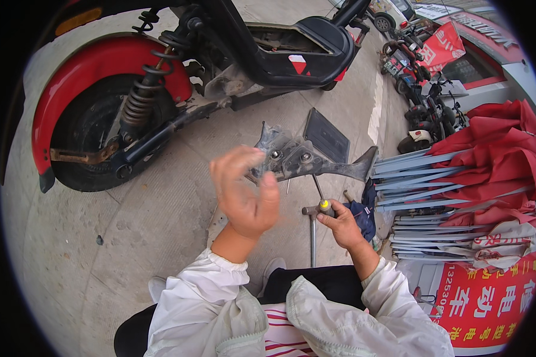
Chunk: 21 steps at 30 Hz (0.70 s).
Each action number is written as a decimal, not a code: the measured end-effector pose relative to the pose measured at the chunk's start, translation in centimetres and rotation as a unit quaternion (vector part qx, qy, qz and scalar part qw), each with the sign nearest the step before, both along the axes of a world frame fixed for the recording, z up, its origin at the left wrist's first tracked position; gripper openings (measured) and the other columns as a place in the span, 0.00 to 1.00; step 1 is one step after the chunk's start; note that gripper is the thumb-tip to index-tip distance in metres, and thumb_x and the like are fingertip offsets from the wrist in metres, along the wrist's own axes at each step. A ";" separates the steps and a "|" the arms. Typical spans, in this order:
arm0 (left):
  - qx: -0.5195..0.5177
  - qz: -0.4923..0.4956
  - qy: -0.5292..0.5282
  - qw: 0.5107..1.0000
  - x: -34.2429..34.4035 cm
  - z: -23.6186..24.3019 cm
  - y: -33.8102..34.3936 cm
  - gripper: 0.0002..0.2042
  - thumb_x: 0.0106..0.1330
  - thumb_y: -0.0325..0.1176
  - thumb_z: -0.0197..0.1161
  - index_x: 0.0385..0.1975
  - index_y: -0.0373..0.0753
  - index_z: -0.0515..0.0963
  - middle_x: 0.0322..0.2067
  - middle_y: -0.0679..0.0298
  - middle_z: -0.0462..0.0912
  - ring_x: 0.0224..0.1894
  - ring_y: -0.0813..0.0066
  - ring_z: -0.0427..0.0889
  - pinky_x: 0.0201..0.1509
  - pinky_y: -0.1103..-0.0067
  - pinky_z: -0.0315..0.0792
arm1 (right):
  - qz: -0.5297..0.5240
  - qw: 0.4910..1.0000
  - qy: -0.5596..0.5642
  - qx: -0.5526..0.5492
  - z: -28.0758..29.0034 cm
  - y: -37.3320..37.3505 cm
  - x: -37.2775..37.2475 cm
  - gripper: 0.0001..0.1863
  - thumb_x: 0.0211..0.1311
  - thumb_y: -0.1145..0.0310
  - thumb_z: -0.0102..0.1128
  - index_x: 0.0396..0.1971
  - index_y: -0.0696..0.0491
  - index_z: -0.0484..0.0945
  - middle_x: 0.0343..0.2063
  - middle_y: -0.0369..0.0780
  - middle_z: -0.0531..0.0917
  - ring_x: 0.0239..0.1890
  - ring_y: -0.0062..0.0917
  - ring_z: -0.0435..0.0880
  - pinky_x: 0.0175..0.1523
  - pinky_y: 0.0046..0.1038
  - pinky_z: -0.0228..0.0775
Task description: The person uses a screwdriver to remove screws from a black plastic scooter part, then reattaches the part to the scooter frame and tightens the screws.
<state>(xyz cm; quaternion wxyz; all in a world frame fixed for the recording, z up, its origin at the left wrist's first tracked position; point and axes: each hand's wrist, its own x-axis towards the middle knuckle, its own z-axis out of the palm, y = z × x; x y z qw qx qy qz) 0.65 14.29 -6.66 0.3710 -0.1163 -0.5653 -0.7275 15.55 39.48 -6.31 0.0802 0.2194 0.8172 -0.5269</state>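
Observation:
A dirty dark bracket-like part (301,166) with two bolt heads lies beside the scooter, in front of a black flat panel (327,134). My left hand (241,193) is at the part's left end, motion-blurred, with curved fingers apart and nothing visible in them. My right hand (339,226) grips a screwdriver (324,207) by its yellow-topped handle, its shaft pointing up at the underside of the part. A metal hammer-shaped tool (313,241) stands out below, left of my right hand, near a dark blue cloth (363,217).
A black and red scooter (59,101) fills the upper left. Bundles of red flags on pale poles (494,143) and a red signboard (476,297) crowd the right. Parked scooters (417,107) line the upper right on the concrete ground (119,232).

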 end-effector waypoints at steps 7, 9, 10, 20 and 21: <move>0.399 -0.191 -0.261 0.858 -3.7 -2.6 -1.6 0.17 0.74 0.36 0.46 0.48 0.28 0.74 0.44 0.56 0.78 0.47 0.70 0.75 0.52 0.77 0.70 | -0.004 1.000 0.001 -0.031 -0.1 -0.1 0.1 0.12 0.63 0.73 0.67 0.46 0.55 0.79 0.38 0.30 0.81 0.41 0.13 0.76 0.49 0.19 0.68; 0.514 -0.294 -0.311 0.744 -4.8 -4.4 -2.3 0.20 0.74 0.39 0.46 0.49 0.26 0.74 0.45 0.53 0.78 0.49 0.66 0.76 0.53 0.74 0.73 | -0.008 0.999 0.000 -0.036 -0.2 -0.1 0.3 0.12 0.63 0.74 0.67 0.46 0.55 0.79 0.38 0.30 0.81 0.41 0.13 0.76 0.49 0.19 0.68; 0.539 -0.322 -0.324 0.708 -5.4 -5.1 -2.8 0.24 0.74 0.42 0.45 0.52 0.22 0.71 0.50 0.45 0.77 0.56 0.55 0.76 0.60 0.68 0.74 | -0.005 0.999 -0.001 -0.038 -0.1 -0.3 -0.1 0.12 0.63 0.74 0.67 0.46 0.55 0.79 0.38 0.30 0.81 0.41 0.13 0.76 0.49 0.19 0.68; 0.536 -0.404 -0.334 0.662 -6.0 -12.0 -1.9 0.25 0.72 0.43 0.47 0.55 0.24 0.71 0.54 0.43 0.77 0.56 0.51 0.78 0.59 0.64 0.75 | -0.018 0.999 -0.004 -0.041 0.1 -0.3 0.2 0.13 0.63 0.75 0.67 0.47 0.55 0.80 0.39 0.29 0.82 0.43 0.13 0.77 0.50 0.18 0.68; 0.420 -0.369 -0.419 0.716 -5.8 -13.9 -1.3 0.25 0.71 0.43 0.48 0.54 0.25 0.73 0.53 0.43 0.78 0.55 0.51 0.79 0.58 0.64 0.75 | -0.023 0.999 -0.007 -0.043 0.2 -0.2 0.4 0.13 0.63 0.74 0.67 0.47 0.55 0.80 0.39 0.29 0.82 0.43 0.13 0.77 0.50 0.18 0.68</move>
